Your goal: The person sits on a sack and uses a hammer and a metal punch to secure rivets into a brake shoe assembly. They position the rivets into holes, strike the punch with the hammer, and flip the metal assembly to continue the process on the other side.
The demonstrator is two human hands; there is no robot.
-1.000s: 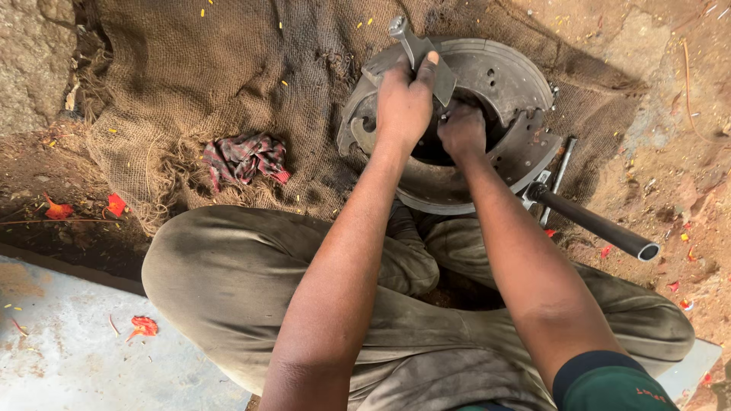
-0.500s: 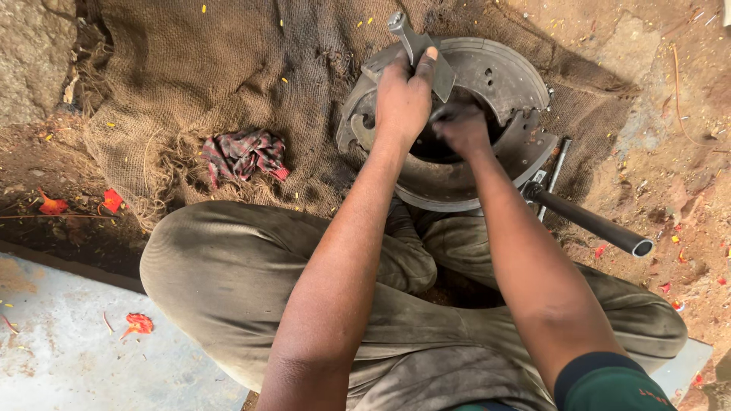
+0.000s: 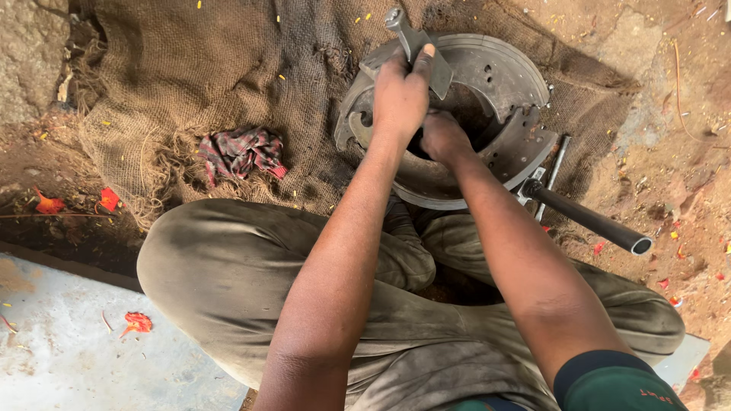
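A round grey metal drum plate (image 3: 499,76) with curved brake shoes lies on burlap sacking (image 3: 228,68) in front of my folded legs. My left hand (image 3: 400,95) is closed around a flat metal tool (image 3: 415,42) that stands upright over the plate's left part. My right hand (image 3: 443,137) reaches into the dark middle opening of the plate, with its fingers curled down and hidden inside. What the right hand touches there cannot be seen.
A black pipe handle (image 3: 590,221) and a thin metal rod (image 3: 554,171) lie to the right of the plate. A crumpled checked red rag (image 3: 240,152) sits on the sacking at left. Bare dirt lies at right, a pale concrete slab (image 3: 68,350) at lower left.
The left hand and its tool have tilted a little over the plate. The right hand has stayed in the middle opening.
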